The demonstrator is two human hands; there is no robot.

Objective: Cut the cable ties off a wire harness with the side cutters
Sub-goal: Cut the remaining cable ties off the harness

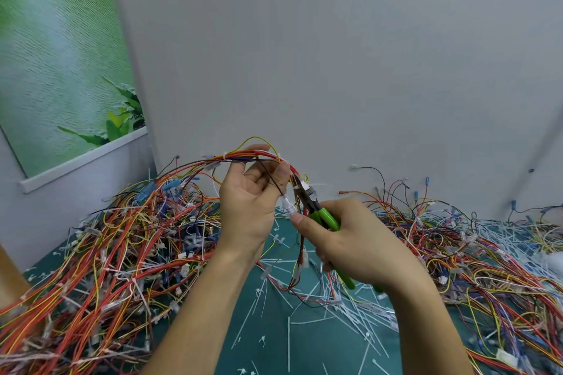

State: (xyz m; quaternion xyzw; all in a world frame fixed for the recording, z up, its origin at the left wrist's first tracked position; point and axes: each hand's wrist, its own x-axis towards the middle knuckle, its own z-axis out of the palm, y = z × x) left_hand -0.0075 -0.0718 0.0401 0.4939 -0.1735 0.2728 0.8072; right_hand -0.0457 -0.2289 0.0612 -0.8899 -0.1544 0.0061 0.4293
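The left hand (253,201) is raised, palm turned towards the camera, with its fingers curled round the wire harness (259,158) and pinching it against the thumb. From that grip the red, orange and yellow wires arch away to the left towards a big heap of wires (122,240). To the right they bend down past the fingertips and hang towards the mat (274,344). A white cable tie (224,157) circles the bundle just left of the gripping fingers.

The right hand (359,240) is wrapped tight round the green handles of the side cutters (323,216), with the thumb stretched forward along them. The dark cutter head points up and to the left and sits against the hanging wires just right of the left fingertips. I cannot tell whether the blades are apart or closed, nor whether a tie lies between them. A clear plastic sleeve (288,205) on one wire hangs between the two hands, just above the right thumb tip.

Below both hands, cut ties (335,307) lie scattered in white strips over the green mat. A second heap of wires (472,253) spreads out to the right of the right hand. Behind everything stands a grey wall (335,55), with a green leafy poster (61,55) to the left.
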